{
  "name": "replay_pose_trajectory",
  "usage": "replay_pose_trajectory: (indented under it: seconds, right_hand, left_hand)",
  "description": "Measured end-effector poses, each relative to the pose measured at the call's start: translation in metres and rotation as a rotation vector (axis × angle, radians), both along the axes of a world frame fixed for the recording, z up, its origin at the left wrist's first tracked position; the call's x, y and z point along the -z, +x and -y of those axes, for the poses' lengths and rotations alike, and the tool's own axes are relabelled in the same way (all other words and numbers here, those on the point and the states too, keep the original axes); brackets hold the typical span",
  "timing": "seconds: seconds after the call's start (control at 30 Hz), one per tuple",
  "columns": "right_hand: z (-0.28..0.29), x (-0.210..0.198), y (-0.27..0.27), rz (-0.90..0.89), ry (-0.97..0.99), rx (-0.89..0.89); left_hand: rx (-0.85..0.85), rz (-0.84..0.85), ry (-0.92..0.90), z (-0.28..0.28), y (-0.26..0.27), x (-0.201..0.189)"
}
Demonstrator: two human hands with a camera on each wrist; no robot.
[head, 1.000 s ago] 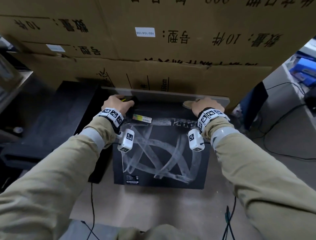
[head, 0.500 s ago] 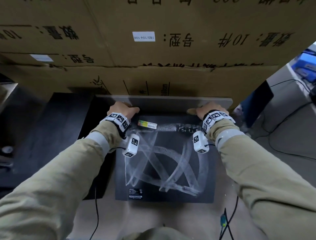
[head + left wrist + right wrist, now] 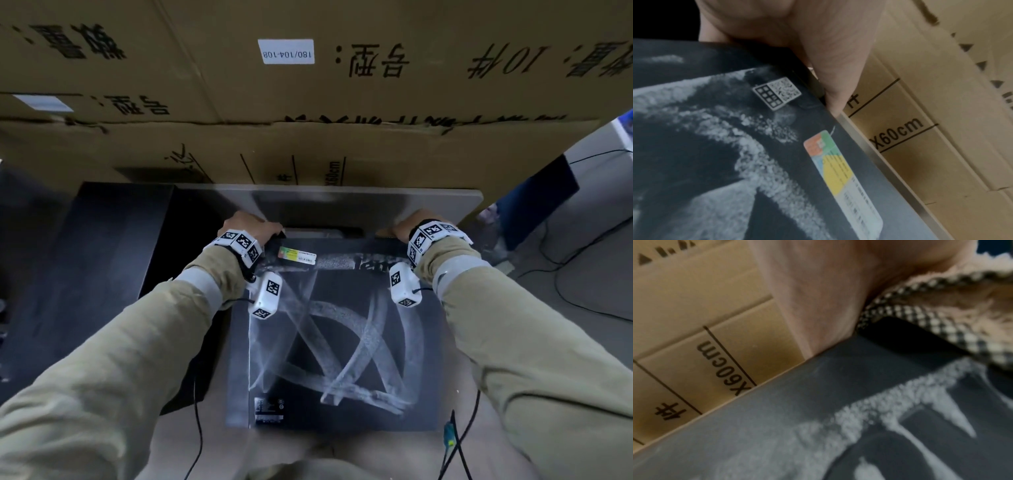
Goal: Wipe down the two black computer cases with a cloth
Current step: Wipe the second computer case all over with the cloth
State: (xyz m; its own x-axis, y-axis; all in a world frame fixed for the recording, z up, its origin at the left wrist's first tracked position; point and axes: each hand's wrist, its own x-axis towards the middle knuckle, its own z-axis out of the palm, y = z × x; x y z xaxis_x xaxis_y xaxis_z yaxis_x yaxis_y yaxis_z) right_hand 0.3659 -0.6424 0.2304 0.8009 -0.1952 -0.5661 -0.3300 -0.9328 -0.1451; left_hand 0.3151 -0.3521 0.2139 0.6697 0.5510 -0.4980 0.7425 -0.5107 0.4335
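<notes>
A black computer case (image 3: 342, 359) lies on the floor in front of me, its broad side panel streaked with pale wipe marks and bearing a coloured sticker (image 3: 297, 255). My left hand (image 3: 253, 226) grips the far left edge, thumb curled over it (image 3: 834, 91). On the far right edge my right hand (image 3: 407, 224) grips too, with a checked cloth (image 3: 941, 313) tucked between hand and case. The grey far face (image 3: 325, 202) of the case shows beyond the hands. A second black case (image 3: 102, 274) lies to the left.
Stacked cardboard boxes (image 3: 308, 85) stand right behind the case. Cables trail over the floor at the right (image 3: 582, 291) and near my knees (image 3: 197, 428). A dark flat object (image 3: 534, 198) leans by the boxes at the right.
Both hands have stayed on the far edge while that edge has come up; the grey far face now shows much wider than a second ago.
</notes>
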Motion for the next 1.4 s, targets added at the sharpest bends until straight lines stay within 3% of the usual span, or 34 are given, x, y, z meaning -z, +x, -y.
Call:
replay_pose_trajectory:
  seconds: [0.43, 0.67, 0.9, 1.27, 1.4]
  right_hand:
    - [-0.002, 0.085, 0.022, -0.147, -0.11, -0.009]
    - [-0.006, 0.1, 0.034, -0.213, -0.147, -0.161]
    - [-0.009, 0.113, 0.039, -0.209, -0.057, -0.014]
    - [-0.011, 0.109, 0.029, -0.167, -0.057, 0.007]
    - [-0.01, 0.115, 0.021, -0.126, -0.017, 0.034]
  left_hand:
    - [0.041, -0.23, -0.052, -0.006, 0.015, 0.072]
    - [0.063, -0.32, -0.027, -0.011, 0.032, 0.101]
    - [0.084, -0.374, -0.042, -0.018, 0.031, 0.121]
    - [0.13, -0.368, -0.121, -0.025, 0.027, 0.132]
    - [0.065, -0.246, -0.11, -0.024, 0.023, 0.128]
